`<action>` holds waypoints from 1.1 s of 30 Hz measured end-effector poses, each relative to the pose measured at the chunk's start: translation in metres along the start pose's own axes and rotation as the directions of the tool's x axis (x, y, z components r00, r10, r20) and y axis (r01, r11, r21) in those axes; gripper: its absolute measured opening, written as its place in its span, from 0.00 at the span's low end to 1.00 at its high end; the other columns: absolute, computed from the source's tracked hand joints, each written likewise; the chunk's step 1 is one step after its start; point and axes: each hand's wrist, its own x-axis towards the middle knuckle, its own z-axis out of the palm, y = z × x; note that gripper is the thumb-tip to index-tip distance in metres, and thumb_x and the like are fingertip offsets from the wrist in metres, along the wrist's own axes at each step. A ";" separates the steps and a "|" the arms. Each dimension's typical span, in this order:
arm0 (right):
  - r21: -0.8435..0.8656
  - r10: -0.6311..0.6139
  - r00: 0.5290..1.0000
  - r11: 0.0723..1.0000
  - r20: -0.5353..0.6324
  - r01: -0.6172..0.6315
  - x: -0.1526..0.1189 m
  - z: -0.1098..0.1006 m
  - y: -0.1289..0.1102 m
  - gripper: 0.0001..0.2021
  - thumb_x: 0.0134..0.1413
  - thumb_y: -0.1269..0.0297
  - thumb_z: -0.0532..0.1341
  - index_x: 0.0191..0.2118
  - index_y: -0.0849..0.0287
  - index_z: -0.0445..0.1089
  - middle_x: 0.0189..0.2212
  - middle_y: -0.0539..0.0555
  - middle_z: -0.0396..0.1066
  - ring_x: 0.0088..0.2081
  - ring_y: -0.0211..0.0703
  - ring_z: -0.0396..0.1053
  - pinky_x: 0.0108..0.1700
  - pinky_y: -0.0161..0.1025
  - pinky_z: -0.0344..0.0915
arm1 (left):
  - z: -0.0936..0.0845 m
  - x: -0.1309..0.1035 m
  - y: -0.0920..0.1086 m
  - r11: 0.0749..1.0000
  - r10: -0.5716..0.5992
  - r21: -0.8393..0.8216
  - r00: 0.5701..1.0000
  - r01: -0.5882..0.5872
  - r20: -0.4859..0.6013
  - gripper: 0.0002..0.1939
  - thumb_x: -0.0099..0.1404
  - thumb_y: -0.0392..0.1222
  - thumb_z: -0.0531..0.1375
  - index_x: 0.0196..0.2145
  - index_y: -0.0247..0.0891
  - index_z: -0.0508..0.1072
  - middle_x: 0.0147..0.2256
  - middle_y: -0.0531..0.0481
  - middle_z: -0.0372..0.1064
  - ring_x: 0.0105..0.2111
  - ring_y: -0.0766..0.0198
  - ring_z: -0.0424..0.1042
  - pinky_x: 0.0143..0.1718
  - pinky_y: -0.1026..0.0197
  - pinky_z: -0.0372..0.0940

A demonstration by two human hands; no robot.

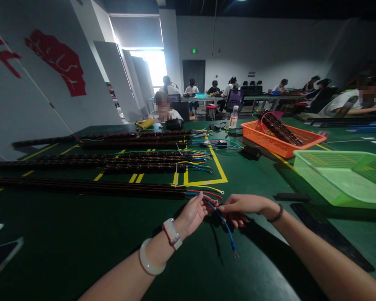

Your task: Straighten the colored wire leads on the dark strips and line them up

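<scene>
1. In the head view, a thin blue insulated wire (226,225) is held between the thumb and fingers of the left hand (196,211), just above the green table (128,246). If this light hold is loosened, the wire could be dropped or sprung aside.
2. The fingertips of the right hand (236,207) are brought close together at the same wire; whether it is pinched cannot be told. If the two hands are pulled apart sharply, the wire could be kinked or strained.
3. The silver ring terminal (236,255) at the wire's free end is left unsupported beyond both hands. If it is knocked or bent against the table, its crimp could be weakened.
4. A yellow wire (207,187) and a red wire (213,194) are spread just beside the left hand, from the end of the long black sleeved bundle (90,187). Either could be caught up by mistake.
5. Similar dark bundles (144,160) are laid behind; their loose ends could be snagged if the hands are swept backward.
</scene>
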 end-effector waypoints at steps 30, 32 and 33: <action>-0.588 -0.008 0.821 0.702 -0.571 -0.402 0.018 -0.006 0.011 0.25 0.59 0.48 0.51 0.20 0.59 0.72 0.16 0.53 0.65 0.17 0.35 0.56 0.22 0.34 0.46 | 0.003 -0.006 0.002 0.929 -0.134 0.361 0.981 0.076 0.139 0.17 0.65 0.52 0.51 0.32 0.33 0.65 0.29 0.43 0.71 0.24 0.66 0.72 0.21 0.67 0.58; -0.609 -0.012 0.819 0.674 -0.574 -0.417 0.020 -0.005 0.011 0.25 0.59 0.48 0.51 0.20 0.58 0.71 0.15 0.53 0.64 0.17 0.36 0.55 0.23 0.35 0.45 | 0.002 -0.006 0.001 0.934 -0.135 0.348 0.981 0.080 0.137 0.18 0.65 0.53 0.51 0.31 0.33 0.65 0.28 0.43 0.71 0.24 0.66 0.71 0.21 0.67 0.57; -0.611 -0.010 0.816 0.668 -0.578 -0.424 0.021 -0.005 0.011 0.25 0.59 0.48 0.52 0.19 0.58 0.71 0.15 0.53 0.63 0.17 0.36 0.54 0.23 0.35 0.44 | 0.002 -0.006 0.001 0.937 -0.133 0.341 0.981 0.079 0.138 0.18 0.64 0.53 0.52 0.31 0.33 0.65 0.28 0.43 0.71 0.24 0.66 0.71 0.21 0.67 0.57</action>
